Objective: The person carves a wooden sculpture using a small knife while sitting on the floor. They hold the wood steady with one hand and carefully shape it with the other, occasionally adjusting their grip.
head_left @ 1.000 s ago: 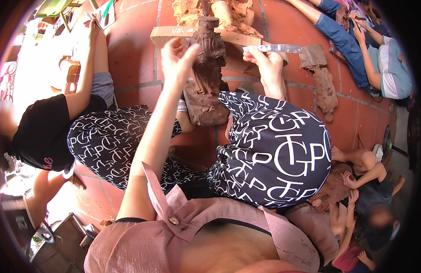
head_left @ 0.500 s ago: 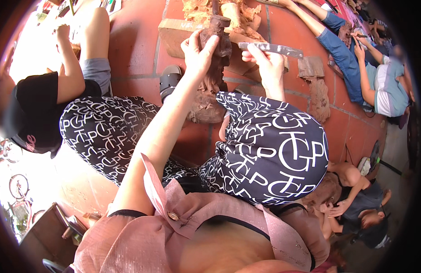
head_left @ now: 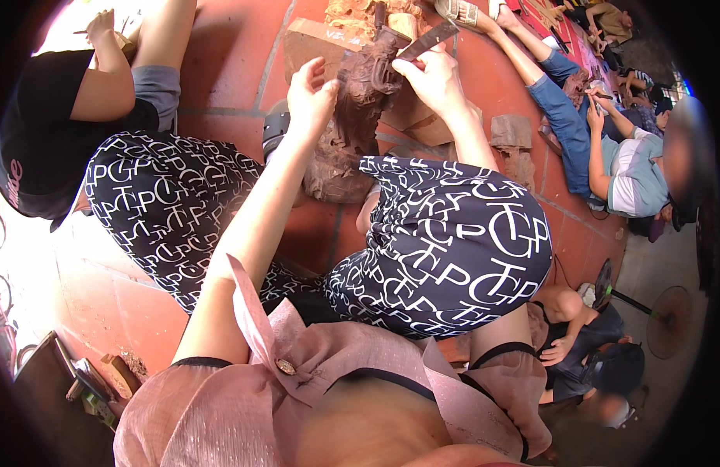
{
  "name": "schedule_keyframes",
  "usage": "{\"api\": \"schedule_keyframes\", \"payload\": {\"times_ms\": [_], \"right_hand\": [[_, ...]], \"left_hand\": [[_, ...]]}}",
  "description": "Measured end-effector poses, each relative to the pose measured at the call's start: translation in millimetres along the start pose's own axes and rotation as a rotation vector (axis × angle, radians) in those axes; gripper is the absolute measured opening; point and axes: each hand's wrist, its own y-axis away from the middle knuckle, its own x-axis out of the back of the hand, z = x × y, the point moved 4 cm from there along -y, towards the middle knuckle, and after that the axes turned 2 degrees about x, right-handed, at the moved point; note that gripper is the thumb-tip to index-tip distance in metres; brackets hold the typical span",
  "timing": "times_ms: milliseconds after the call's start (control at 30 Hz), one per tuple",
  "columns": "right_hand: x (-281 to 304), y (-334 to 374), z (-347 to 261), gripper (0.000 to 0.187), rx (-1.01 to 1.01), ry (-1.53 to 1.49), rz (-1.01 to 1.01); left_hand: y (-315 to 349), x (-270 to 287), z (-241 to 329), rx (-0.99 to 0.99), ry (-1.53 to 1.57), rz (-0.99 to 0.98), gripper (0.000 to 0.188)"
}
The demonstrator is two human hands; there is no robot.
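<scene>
A dark brown carved wooden figure [head_left: 364,84] stands on the floor in front of me, between my knees, on a broad rough base [head_left: 338,175]. My left hand [head_left: 311,97] is at the left side of the carving, fingers apart and slightly curled, holding nothing. Thumb and fingers of my right hand [head_left: 436,82] grip a flat blade [head_left: 430,40], which slants up to the right beside the top of the figure. Whether its near end touches the wood I cannot tell.
Pale wooden blocks [head_left: 317,48] and an orange-brown rough carving [head_left: 352,12] lie behind the figure. Another brown wood piece [head_left: 512,132] rests on the tiles to the right. People sit at work on the left and right, and a fan [head_left: 669,321] stands lower right.
My left hand has come off the figure and shifted left. My right hand has moved up and left to the carving, the blade turning from level to slanting upward.
</scene>
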Motion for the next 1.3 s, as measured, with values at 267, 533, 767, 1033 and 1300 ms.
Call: {"api": "schedule_keyframes", "payload": {"times_ms": [267,533,767,1033,1300], "right_hand": [[-6,-6,-5,0.021,0.123,0.115,0.064],[0,-24,-26,0.027,0.215,-0.025,0.055],[-2,-28,-16,0.035,0.143,-0.059,-0.002],[-8,-37,-10,0.033,0.103,0.024,-0.035],[-2,-30,-21,0.033,0.212,0.211,-0.006]], "left_hand": [[-30,-34,118,-0.286,0.236,-0.445,0.037],[-45,-47,156,-0.508,-0.378,-0.355,0.027],[-44,-44,169,-0.574,-0.206,-0.447,0.031],[-56,-43,149,-0.292,-0.183,-0.458,0.027],[-57,-46,140,-0.292,-0.108,-0.393,0.033]]}}
